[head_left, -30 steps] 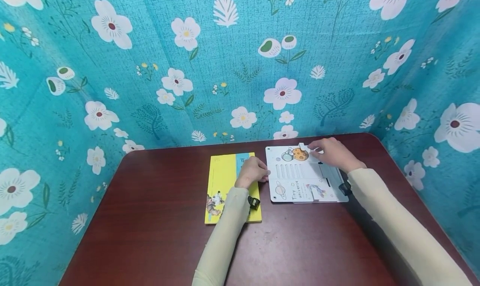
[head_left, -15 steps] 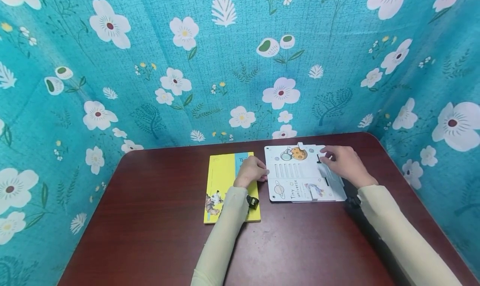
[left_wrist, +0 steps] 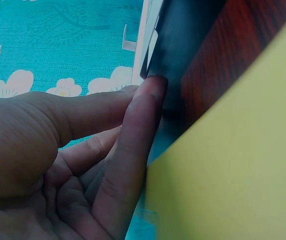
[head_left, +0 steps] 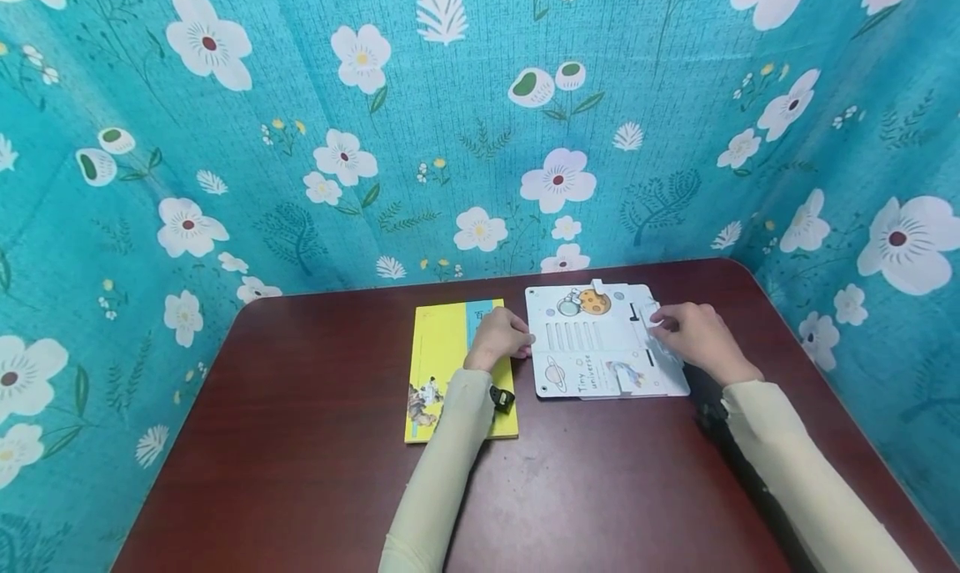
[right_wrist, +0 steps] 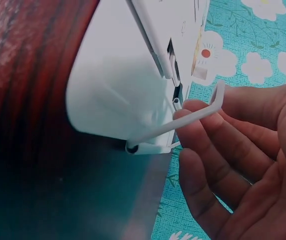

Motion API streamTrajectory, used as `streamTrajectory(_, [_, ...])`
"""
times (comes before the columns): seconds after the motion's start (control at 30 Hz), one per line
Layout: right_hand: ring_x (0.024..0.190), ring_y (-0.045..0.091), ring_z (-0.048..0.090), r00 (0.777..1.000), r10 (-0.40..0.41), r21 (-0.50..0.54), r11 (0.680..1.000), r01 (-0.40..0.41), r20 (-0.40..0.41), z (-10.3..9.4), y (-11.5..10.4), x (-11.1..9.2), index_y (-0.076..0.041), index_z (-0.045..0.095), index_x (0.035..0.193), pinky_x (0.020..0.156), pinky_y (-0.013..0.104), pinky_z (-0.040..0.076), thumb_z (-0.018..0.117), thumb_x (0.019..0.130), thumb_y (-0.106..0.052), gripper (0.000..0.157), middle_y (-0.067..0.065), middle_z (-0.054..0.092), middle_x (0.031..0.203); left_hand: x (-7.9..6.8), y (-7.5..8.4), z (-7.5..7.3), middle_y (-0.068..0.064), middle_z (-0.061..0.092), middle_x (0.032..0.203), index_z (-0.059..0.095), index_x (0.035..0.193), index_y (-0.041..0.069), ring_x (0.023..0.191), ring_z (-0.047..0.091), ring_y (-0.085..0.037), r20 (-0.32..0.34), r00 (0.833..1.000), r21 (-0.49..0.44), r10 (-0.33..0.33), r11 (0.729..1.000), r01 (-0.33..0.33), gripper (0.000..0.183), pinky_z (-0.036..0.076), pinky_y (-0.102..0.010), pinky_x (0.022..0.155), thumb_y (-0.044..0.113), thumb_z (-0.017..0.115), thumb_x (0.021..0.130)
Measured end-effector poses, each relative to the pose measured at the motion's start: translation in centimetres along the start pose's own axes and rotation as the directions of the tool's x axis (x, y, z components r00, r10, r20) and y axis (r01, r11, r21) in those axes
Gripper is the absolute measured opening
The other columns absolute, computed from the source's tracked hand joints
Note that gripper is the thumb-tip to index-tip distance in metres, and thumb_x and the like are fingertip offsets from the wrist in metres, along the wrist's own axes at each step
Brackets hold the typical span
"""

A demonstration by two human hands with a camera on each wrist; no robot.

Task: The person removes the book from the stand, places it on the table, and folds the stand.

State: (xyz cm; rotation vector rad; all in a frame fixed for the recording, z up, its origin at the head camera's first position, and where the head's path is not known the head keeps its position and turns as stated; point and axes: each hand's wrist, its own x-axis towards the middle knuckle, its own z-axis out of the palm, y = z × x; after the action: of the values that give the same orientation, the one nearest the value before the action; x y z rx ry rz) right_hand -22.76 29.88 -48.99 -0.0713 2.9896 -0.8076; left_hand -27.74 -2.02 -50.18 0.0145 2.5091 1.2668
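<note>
A white folding book stand [head_left: 577, 339] printed with planets and "Tiny universe" lies on the table at the right. My left hand [head_left: 497, 337] pinches its left edge between thumb and fingers; in the left wrist view the thumb and a forefinger meet at that edge [left_wrist: 139, 75]. At the stand's right side, my right hand [head_left: 697, 335] pinches a thin white support bar [right_wrist: 182, 121], which is tilted up from the stand's white panel [right_wrist: 108, 85]. Under my left wrist lies a yellow book [head_left: 442, 348] with a blue strip.
Small white clips stand up from the stand, one at its far edge [head_left: 597, 286]. The dark red-brown table [head_left: 300, 473] reaches back to a blue flowered curtain [head_left: 420, 139], which also hangs at both sides.
My right hand has moved from the stand's far edge, near the clip, rightward and nearer to its right side, and now holds the raised bar. My left hand keeps its place.
</note>
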Motion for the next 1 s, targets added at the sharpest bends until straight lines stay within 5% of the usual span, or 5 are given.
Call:
streamTrajectory(0.27, [0.090, 0.034, 0.064, 0.999, 0.008, -0.018, 1.000, -0.009, -0.031, 0.8, 0.0, 0.5, 0.006, 0.074, 0.121, 0.071, 0.042, 0.059, 0.074, 0.095, -0.015, 0.034, 0.032, 0.072, 0.116, 0.0, 0.1, -0.2, -0.011, 0.077, 0.087, 0.078, 0.103, -0.002, 0.064, 0.074, -0.012, -0.006, 1.000, -0.008, -0.007, 1.000, 0.007, 0.014, 0.061, -0.023, 0.062, 0.009, 0.076, 0.094])
streamTrajectory(0.67, [0.090, 0.034, 0.065, 0.998, 0.056, -0.169, 0.984, -0.048, 0.040, 1.7, -1.7, 0.8, 0.005, 0.076, 0.116, 0.072, 0.047, 0.057, 0.074, 0.093, -0.013, 0.029, 0.033, 0.070, 0.118, 0.0, 0.1, -0.1, -0.010, 0.076, 0.079, 0.078, 0.103, -0.003, 0.060, 0.072, -0.011, -0.002, 1.000, 0.013, -0.004, 1.000, 0.004, 0.015, 0.059, -0.020, 0.058, 0.009, 0.077, 0.094])
streamTrajectory(1.0, [0.090, 0.035, 0.065, 0.996, 0.077, -0.161, 0.985, -0.068, 0.055, 1.8, -1.5, 0.8, 0.005, 0.074, 0.120, 0.069, 0.043, 0.057, 0.076, 0.093, -0.015, 0.034, 0.034, 0.069, 0.119, -0.1, 0.1, -0.1, -0.010, 0.076, 0.079, 0.078, 0.102, -0.003, 0.061, 0.072, -0.012, -0.002, 1.000, 0.006, 0.000, 1.000, 0.000, 0.014, 0.060, -0.021, 0.059, 0.009, 0.076, 0.094])
